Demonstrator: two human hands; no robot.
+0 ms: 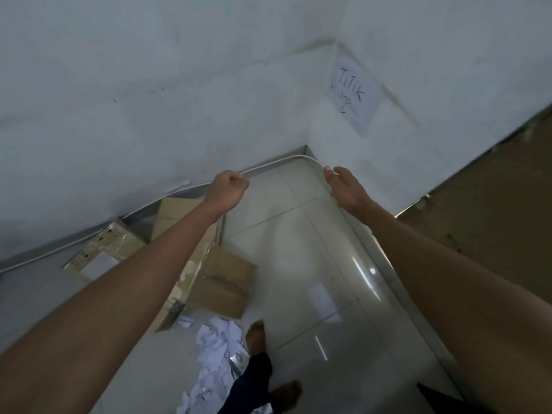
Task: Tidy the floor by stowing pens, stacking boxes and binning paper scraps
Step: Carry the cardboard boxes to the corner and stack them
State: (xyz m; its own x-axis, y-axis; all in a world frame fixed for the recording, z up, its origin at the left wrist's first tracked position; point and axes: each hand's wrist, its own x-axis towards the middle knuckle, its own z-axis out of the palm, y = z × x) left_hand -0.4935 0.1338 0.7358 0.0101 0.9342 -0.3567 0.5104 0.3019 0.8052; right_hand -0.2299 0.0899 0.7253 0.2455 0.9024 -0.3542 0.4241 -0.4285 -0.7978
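Between steps: your left hand point(228, 188) is fisted on nothing visible and your right hand point(343, 186) is flat-fingered, both held out beyond the boxes point(222, 283). The paper scraps point(215, 345) lie just beside the boxes; gathering them likely calls for crouching.

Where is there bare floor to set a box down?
Bare tiles run from the corner along the right wall, right of the cardboard boxes. Crowded: boxes against the left wall, paper scraps by the feet.

Dim, bluish light fills the room; the glossy pale tiled floor point(328, 264) carries small white glare streaks. Soft motion blur smears everything, and wide-angle distortion bends the edges.
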